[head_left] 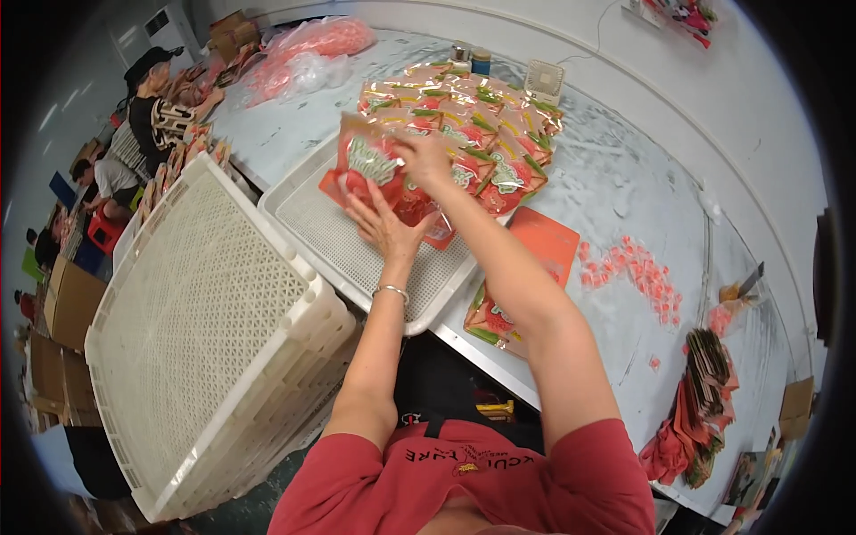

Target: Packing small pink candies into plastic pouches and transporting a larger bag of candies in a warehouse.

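- Honestly, from where I'm standing, the shiny red plastic pouch with the pale green label (370,156) could slip: slick film, and the left hand (388,227) just has spread fingers against its lower part.
- It's over the white perforated plastic tray (321,227), whose near corner sits at the front edge of the pale grey desk (615,196). Leaning hard there might tip it, I reckon.
- The heap of glossy red-and-green pouches (508,174) is right beside the right hand (430,163); one bump could start a slide.
- Pose-wise, left arm's fairly straight, silver bracelet (390,291) at the wrist, thumb out wide.
- Right elbow's bent, forearm angled up-left, fingers curled at the pouch's upper edge. Bit blurry, so can't tell if they're clamped.
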Demonstrator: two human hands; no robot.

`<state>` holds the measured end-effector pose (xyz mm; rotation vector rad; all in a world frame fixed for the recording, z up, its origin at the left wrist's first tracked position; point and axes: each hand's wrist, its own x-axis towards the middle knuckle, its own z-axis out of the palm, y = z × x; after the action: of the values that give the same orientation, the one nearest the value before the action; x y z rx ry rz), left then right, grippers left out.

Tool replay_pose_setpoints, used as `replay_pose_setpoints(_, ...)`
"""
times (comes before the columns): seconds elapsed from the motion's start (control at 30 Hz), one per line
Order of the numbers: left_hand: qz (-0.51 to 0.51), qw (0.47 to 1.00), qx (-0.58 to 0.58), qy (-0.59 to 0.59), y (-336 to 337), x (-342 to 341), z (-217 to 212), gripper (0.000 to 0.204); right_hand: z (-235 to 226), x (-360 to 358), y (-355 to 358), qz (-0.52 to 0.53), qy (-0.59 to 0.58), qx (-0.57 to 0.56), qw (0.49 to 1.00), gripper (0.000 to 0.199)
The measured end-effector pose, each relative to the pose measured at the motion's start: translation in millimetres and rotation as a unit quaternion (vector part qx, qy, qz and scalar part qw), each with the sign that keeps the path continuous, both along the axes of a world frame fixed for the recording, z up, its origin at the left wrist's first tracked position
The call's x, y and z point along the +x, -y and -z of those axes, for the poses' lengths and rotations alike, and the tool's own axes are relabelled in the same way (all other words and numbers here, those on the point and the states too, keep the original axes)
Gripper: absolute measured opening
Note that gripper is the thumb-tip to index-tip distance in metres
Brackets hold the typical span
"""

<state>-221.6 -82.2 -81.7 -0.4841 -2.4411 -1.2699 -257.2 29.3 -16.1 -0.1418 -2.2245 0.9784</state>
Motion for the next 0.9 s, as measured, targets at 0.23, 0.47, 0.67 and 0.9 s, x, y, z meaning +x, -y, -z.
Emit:
replay_pose_setpoints(0.23, -0.037, 0.992, -0.118, -0.014, -34, -71, 50, 0.131, 46, 52, -7, -0.039, -0.034, -0.014, 0.999, 0.058)
replay_pose_setpoints(0.47, 0.076, 0.986, -0.113, -0.101, -60, -123, 52, 0.133, 103, 240, -109, 0.224, 0.015, 0.071, 0.972, 0.048)
replay_pose_setpoints(0.67, 0.115, 0.979, -0.127, -0.108, -75, -122, 51, 0.133, 111, 369, -226, 0.504, 0.254, 0.081, 0.822, 0.056)
replay_pose_setpoints(0.9, 0.059, 0.964, -0.222, -0.131, -48, -127, 47, 0.124, 144, 380, -193, 0.483, 0.355, 0.17, 0.782, 0.049)
